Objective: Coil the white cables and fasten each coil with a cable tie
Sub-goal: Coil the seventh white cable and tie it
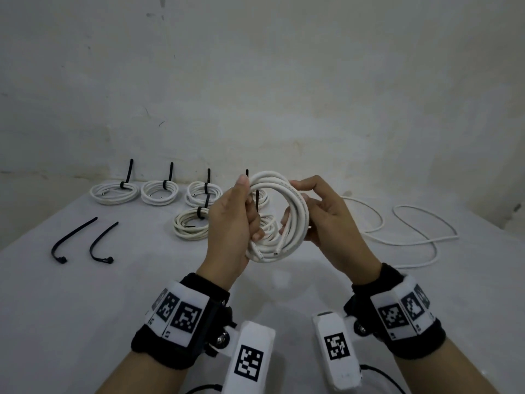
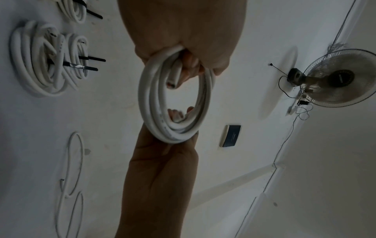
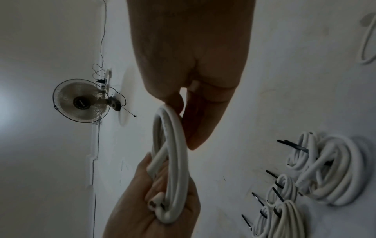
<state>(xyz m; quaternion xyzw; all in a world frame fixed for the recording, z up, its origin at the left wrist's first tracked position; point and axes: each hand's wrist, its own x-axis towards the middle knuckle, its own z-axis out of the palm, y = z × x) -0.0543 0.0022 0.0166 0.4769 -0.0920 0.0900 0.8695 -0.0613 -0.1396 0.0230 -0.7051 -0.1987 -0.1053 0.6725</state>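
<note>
A white cable coil (image 1: pixel 295 200) of several loops is held upright above the white table (image 1: pixel 85 308), in the middle of the head view. My left hand (image 1: pixel 250 207) grips its left side, thumb on top and fingers curled through the loops. My right hand (image 1: pixel 295 204) pinches the right side between thumb and fingers. Both cut cable ends (image 1: pixel 268 253) stick out at the coil's bottom. The left wrist view shows the coil (image 2: pixel 146 99) between both hands; so does the right wrist view, coil (image 3: pixel 177 161). Two loose black cable ties (image 1: pixel 74 240) lie at the left.
Several tied coils (image 1: pixel 115 191) with black ties standing up sit in a row along the table's back edge, one more (image 1: pixel 190 227) in front of them. An uncoiled white cable (image 1: pixel 412 231) sprawls on the right. A wall fan (image 2: pixel 337 78) hangs behind.
</note>
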